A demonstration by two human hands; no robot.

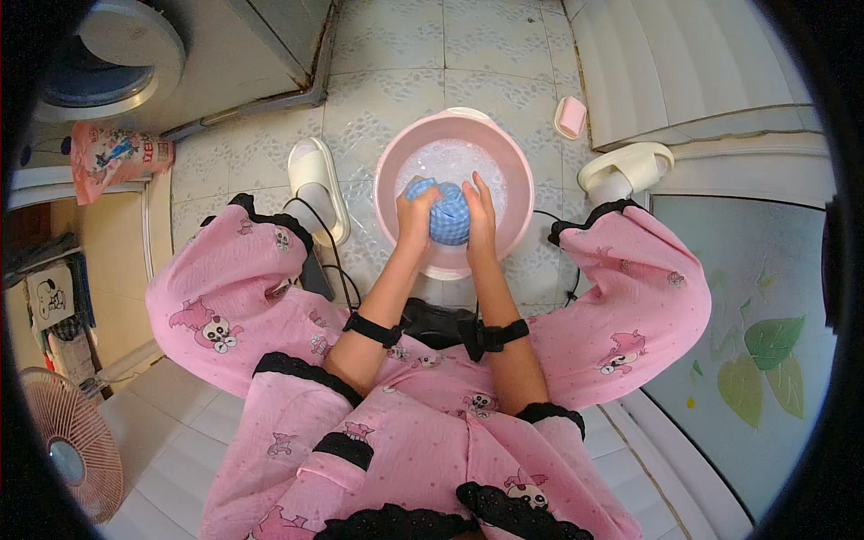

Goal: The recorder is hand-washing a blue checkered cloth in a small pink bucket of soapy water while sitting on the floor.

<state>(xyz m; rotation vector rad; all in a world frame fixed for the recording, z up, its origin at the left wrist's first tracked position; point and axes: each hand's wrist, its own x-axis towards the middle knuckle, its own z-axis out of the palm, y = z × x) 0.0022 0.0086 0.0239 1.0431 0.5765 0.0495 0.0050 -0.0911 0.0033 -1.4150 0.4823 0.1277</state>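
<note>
A blue-and-white checked cloth (451, 219), bunched into a round bundle, is held above soapy water (466, 156) in a pink plastic basin (386, 165). My left hand (414, 219) grips the bundle from the left, its thumb lying over the top. On the other side my right hand (481, 219) cups the cloth with its palm, several fingers pointing up and away from it. Both hands are inside the basin's rim. The underside of the bundle is hidden.
On the tiled floor (385, 40), a pink soap bar (573, 116) rests in a small dish right of the basin. Cream slippers (318, 189) flank it. Black cables (331, 233) run near my legs. A front-loading washing machine (223, 61) stands left, a frosted panel (729, 270) right, a fan (71, 449) lower left.
</note>
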